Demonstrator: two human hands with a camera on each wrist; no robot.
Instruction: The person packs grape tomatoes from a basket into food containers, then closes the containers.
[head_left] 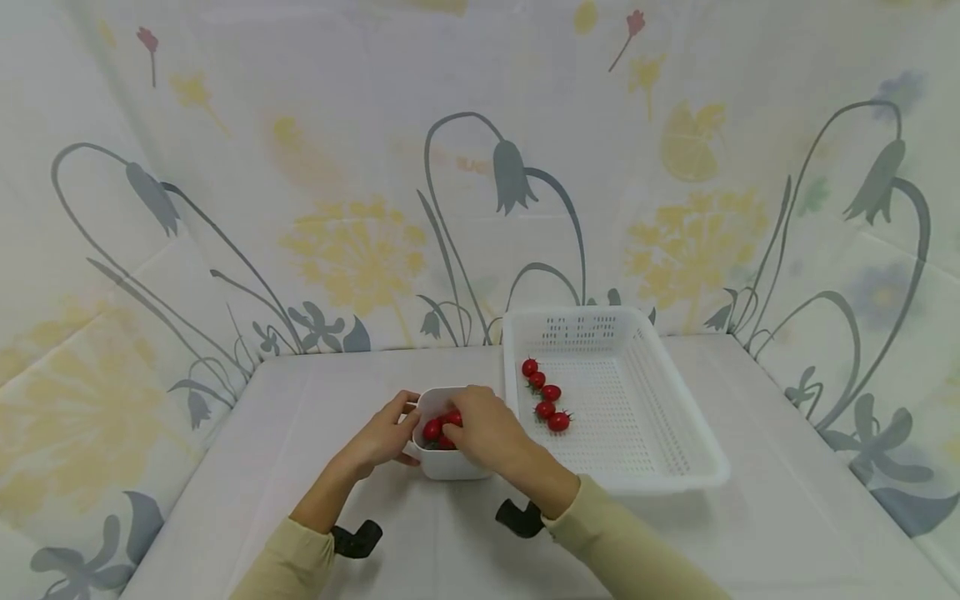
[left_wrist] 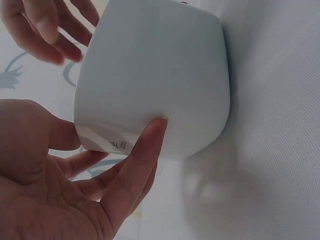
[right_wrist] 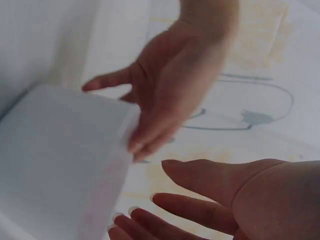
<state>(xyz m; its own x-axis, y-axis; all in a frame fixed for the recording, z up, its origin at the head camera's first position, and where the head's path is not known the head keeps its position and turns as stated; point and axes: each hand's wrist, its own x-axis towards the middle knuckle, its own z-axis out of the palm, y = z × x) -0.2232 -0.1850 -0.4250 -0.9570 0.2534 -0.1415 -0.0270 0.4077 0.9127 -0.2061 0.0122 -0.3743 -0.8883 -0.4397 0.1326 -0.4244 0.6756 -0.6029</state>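
A small white container (head_left: 453, 467) stands on the table with several red cherry tomatoes (head_left: 432, 430) in it. My left hand (head_left: 386, 433) holds its left side. In the left wrist view the thumb of that left hand (left_wrist: 75, 180) is at the rim and a finger presses the outer wall of the container (left_wrist: 155, 75). Over the container's opening is my right hand (head_left: 487, 429), fingertips close to the tomatoes. The right wrist view has this right hand (right_wrist: 215, 195) with thumb and fingers apart and no tomato visible between them.
Right of the container is a large white perforated basket (head_left: 622, 400), with several cherry tomatoes (head_left: 551, 392) along its left side. A white cloth covers the table (head_left: 315, 392). Behind hangs a flower-printed curtain (head_left: 360, 167). Black wrist mounts (head_left: 358, 539) are on both forearms.
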